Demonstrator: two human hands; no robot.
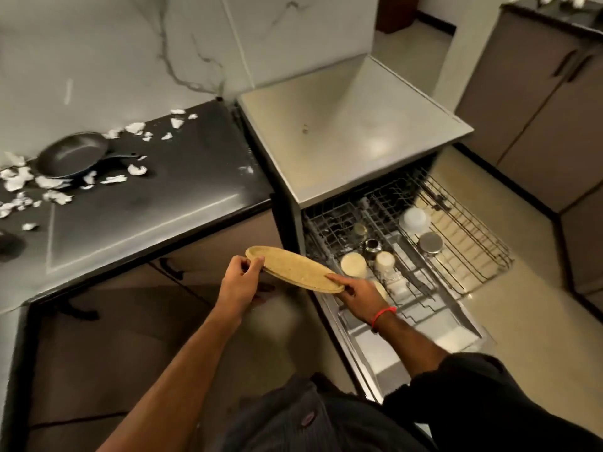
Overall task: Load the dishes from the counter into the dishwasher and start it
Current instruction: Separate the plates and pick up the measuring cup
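Observation:
I hold a tan speckled plate, perhaps two stacked, between both hands just left of the open dishwasher. My left hand grips its left rim and my right hand holds its right rim, thumb on top. The pulled-out rack carries a white bowl, a steel cup, a cream bowl, a white cup and a dark steel vessel. A black frying pan sits on the dark counter at the left.
White crumpled scraps lie scattered around the pan on the counter. The dishwasher door lies open low over the floor beside my right arm. Brown cabinets stand at the right, across a strip of beige floor.

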